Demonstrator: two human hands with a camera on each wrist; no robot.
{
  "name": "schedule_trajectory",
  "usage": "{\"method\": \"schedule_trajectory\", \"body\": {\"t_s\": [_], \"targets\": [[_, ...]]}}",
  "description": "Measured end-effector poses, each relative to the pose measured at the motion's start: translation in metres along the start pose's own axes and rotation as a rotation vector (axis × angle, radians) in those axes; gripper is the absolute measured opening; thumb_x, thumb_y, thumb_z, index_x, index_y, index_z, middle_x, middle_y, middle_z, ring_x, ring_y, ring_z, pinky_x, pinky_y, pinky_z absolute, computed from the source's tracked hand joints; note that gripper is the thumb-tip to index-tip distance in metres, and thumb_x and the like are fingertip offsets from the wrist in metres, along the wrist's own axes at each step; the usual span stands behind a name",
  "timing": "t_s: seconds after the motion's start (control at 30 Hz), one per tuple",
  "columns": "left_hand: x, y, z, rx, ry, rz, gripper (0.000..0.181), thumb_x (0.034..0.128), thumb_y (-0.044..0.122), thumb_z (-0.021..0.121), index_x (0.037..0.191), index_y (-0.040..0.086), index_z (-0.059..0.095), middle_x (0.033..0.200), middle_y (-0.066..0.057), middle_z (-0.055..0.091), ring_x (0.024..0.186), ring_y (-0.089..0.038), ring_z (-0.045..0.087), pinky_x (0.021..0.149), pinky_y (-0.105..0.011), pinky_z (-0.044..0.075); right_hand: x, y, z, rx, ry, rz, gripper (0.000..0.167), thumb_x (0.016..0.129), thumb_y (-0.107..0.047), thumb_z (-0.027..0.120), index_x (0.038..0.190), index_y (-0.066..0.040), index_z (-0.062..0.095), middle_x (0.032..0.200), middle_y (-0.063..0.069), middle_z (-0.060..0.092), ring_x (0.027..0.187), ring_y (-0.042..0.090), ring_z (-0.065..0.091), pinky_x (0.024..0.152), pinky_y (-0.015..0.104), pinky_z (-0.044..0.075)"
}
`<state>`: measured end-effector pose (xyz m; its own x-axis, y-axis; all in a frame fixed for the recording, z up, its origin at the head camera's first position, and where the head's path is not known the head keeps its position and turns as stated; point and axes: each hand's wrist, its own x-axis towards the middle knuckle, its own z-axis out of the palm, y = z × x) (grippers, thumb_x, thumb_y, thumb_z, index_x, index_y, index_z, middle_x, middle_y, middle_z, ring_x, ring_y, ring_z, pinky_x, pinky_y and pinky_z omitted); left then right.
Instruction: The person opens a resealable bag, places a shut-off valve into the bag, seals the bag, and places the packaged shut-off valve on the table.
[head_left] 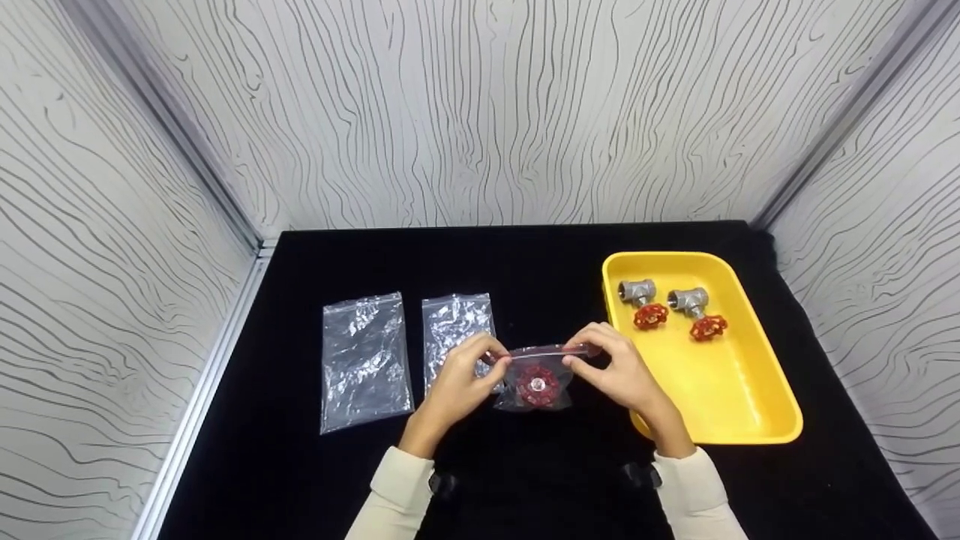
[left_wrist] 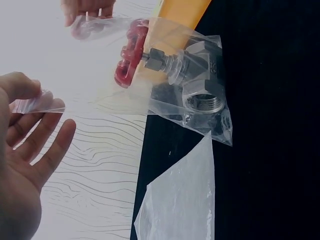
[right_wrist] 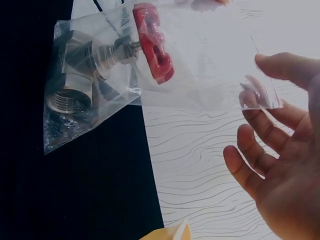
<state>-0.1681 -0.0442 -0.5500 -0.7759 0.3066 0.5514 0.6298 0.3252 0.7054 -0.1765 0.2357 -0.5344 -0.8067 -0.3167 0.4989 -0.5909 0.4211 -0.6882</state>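
Note:
A clear zip bag (head_left: pixel 561 367) stands upright on the black cloth in front of the person, with one valve inside. From above, the valve's red handwheel (head_left: pixel 538 385) shows through the plastic. Both wrist views show its threaded metal body (left_wrist: pixel 202 75) lowest in the bag. The left hand (head_left: pixel 461 375) pinches the left corner of the bag's top edge between thumb and fingers. At the opposite corner, the right hand (head_left: pixel 619 367) holds the edge in the same way. In the right wrist view, the right hand's (right_wrist: pixel 285 142) lower fingers are spread away from the plastic.
Two more clear bags lie flat on the left, a larger bag (head_left: pixel 364 360) and a smaller bag (head_left: pixel 454 322) partly behind the left hand. A yellow tray (head_left: pixel 727 397) on the right holds two valves (head_left: pixel 650 315) with red handwheels. Patterned panels (head_left: pixel 480 112) enclose the table.

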Motion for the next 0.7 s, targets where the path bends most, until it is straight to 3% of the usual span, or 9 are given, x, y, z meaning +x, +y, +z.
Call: {"method": "schedule_trajectory", "body": {"t_s": [0.3, 0.7], "targets": [[0.0001, -0.0001, -0.0004, 0.003, -0.006, -0.004, 0.004, 0.0968, 0.003, 0.074, 0.095, 0.006, 0.071, 0.093, -0.006, 0.072, 0.089, -0.019, 0.069, 0.080, -0.040, 0.065, 0.0003, 0.0006, 0.0045, 0.091, 0.085, -0.047, 0.021, 0.082, 0.008, 0.085, 0.088, -0.010, 0.078, 0.086, 0.004, 0.072, 0.078, 0.024, 0.059, 0.068, 0.028, 0.049], [0.0007, -0.0015, -0.0001, 0.003, -0.014, -0.016, 0.005, 0.0956, 0.001, 0.074, 0.096, 0.005, 0.070, 0.093, -0.007, 0.072, 0.088, -0.020, 0.070, 0.080, -0.041, 0.065, -0.0057, 0.0026, -0.0038, 0.131, 0.105, 0.018, 0.023, 0.083, 0.008, 0.085, 0.092, -0.012, 0.078, 0.087, 0.006, 0.072, 0.076, 0.019, 0.057, 0.065, 0.028, 0.045]]}}
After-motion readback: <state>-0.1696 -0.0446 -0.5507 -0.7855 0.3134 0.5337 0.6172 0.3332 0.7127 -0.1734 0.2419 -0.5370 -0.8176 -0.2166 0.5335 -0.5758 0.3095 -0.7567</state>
